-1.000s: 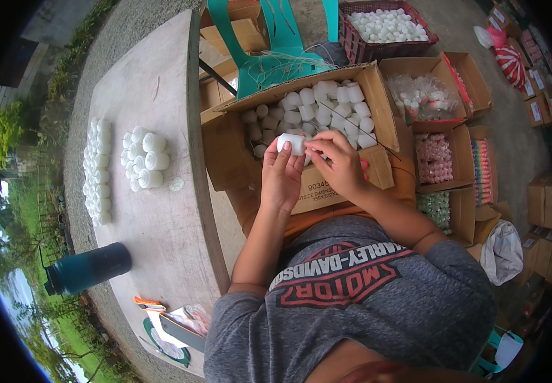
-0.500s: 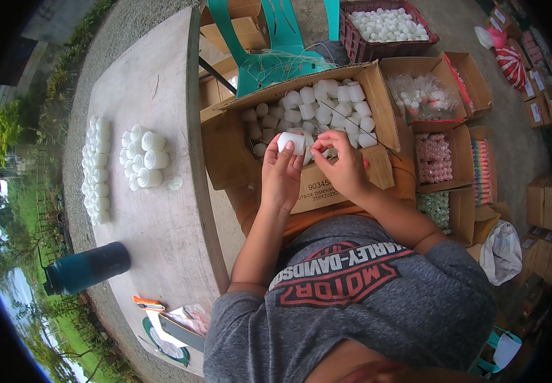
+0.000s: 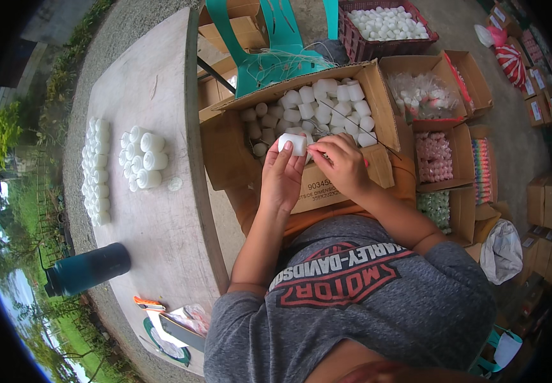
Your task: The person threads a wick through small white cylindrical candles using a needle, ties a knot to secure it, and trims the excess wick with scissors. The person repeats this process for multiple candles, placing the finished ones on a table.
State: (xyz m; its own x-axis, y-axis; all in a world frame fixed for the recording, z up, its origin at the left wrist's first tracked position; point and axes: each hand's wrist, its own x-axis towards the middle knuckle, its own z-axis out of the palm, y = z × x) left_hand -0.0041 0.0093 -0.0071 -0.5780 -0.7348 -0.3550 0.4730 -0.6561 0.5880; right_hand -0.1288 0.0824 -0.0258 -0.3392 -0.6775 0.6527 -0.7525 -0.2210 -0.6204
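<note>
A short white candle (image 3: pixel 293 145) lies sideways in my left hand (image 3: pixel 279 177), gripped between thumb and fingers above the open box's near edge. Close by on the right, my right hand (image 3: pixel 344 169) is closed in a pinch, its fingertips at the candle's end. What they pinch is too small to make out. Beyond both hands, many loose white candles (image 3: pixel 306 111) fill a cardboard box (image 3: pixel 378 86); thin dark rods lie across them.
On the pale table (image 3: pixel 161 242) at left stand a cluster of white candles (image 3: pixel 152 159), longer rows (image 3: pixel 101 172), a dark teal bottle (image 3: pixel 90 268) and an orange cutter (image 3: pixel 148 303). A teal chair (image 3: pixel 282 38) stands behind; a maroon crate (image 3: pixel 352 45) and several boxes lie right.
My right fingertips have moved slightly left and up, right against the candle's end. My left hand still holds the candle, almost unmoved.
</note>
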